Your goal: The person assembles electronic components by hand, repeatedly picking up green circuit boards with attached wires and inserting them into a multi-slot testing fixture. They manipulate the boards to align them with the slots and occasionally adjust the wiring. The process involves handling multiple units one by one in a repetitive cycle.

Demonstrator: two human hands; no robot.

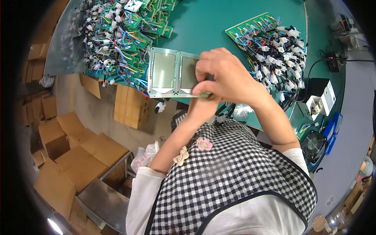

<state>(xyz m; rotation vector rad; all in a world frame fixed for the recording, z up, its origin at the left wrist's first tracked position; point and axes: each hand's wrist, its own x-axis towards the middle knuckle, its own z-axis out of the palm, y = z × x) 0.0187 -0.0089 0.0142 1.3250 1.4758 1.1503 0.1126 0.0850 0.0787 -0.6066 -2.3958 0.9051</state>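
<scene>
A green circuit board panel with grey rectangular display screens is held level at the near edge of the table. My left hand comes up beneath its near edge and grips it from below; the fingers are out of sight under the board and behind my other hand. Over the right-hand screen, my right hand is closed, its thumb and curled forefinger drawn together at the glass. What the thumb and finger pinch, if anything, is too hidden to name. The left screen lies uncovered.
Wired circuit boards are heaped at the left of the green table. At the right lies another board with many white-plugged cables. Beyond it are a white-and-black box and a small fan. Cardboard boxes stand lower left.
</scene>
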